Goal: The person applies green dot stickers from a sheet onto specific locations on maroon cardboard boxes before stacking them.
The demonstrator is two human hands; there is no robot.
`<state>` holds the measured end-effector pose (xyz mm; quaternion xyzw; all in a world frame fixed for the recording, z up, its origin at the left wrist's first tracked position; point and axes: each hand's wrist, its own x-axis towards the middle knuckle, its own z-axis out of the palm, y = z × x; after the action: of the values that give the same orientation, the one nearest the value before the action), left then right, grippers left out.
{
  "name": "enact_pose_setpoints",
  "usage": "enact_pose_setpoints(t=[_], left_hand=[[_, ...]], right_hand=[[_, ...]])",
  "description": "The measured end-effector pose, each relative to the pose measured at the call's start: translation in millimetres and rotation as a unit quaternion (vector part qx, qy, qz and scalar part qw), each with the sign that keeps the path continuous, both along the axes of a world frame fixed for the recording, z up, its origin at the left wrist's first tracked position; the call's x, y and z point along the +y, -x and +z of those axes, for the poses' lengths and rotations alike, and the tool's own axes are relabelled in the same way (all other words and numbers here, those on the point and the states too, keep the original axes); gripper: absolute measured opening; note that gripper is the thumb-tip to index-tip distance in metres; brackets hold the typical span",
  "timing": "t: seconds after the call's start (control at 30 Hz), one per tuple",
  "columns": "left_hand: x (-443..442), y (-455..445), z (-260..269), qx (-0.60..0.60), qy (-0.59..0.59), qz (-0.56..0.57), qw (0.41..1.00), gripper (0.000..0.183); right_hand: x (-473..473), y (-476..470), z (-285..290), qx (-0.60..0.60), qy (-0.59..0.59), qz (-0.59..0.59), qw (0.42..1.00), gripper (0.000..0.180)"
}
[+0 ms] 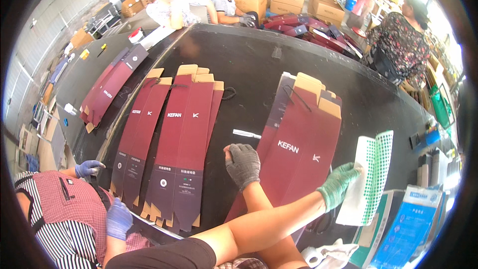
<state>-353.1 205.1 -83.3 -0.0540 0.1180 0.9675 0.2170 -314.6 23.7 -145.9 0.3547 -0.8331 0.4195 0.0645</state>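
My forearms cross, the left over the right. My left hand, in a green glove, grips white sheets covered with rows of green dots, off to the right. My right hand, in a grey glove with bare fingertips, is over the black table by the left edge of a stack of flat maroon cardboard boxes. Its fingers are bent, and whether they hold something small is hidden. A white-handled tool, perhaps a knife, lies just beyond it. The boxes bear white print and black cord handles.
More flat maroon boxes lie left on the black table. A co-worker's blue-gloved hand is close at left. Blue printed packaging stands at right. People and a heap of boxes are beyond the far edge.
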Motion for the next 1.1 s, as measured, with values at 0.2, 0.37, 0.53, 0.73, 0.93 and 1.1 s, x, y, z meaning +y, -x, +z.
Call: enact_pose_setpoints(t=[0.2, 0.37, 0.53, 0.73, 0.93, 1.1], left_hand=[[-20.4, -9.7, 17.6, -0.012, 0.024, 0.054, 0.998, 0.012], [-36.5, -26.9, 34.5, 0.06, 0.15, 0.189, 0.969, 0.008], [-79.8, -64.8, 84.4, 0.133, 0.143, 0.223, 0.955, 0.016], [-139.7, -121.9, 108.4, 0.152, 0.266, 0.336, 0.891, 0.018], [-174.3, -176.5, 110.2, 0.154, 0.354, 0.321, 0.865, 0.023], [-204.7, -226.0, 78.2, 0.114, 0.41, 0.32, 0.846, 0.026]], right_hand=[[-0.6, -6.8, 2.6, -0.005, -0.045, -0.006, 0.999, 0.013], [-2.8, -19.4, 9.9, -0.05, -0.01, -0.003, 0.999, 0.011], [-0.9, -6.6, 15.0, -0.382, 0.296, 0.094, 0.871, 0.015], [37.2, 1.8, 25.5, -0.373, 0.525, 0.074, 0.761, 0.029], [149.8, 24.9, 59.2, -0.492, 0.655, 0.097, 0.566, 0.022], [196.9, -78.2, 120.0, -0.266, 0.543, -0.073, 0.793, 0.015]])
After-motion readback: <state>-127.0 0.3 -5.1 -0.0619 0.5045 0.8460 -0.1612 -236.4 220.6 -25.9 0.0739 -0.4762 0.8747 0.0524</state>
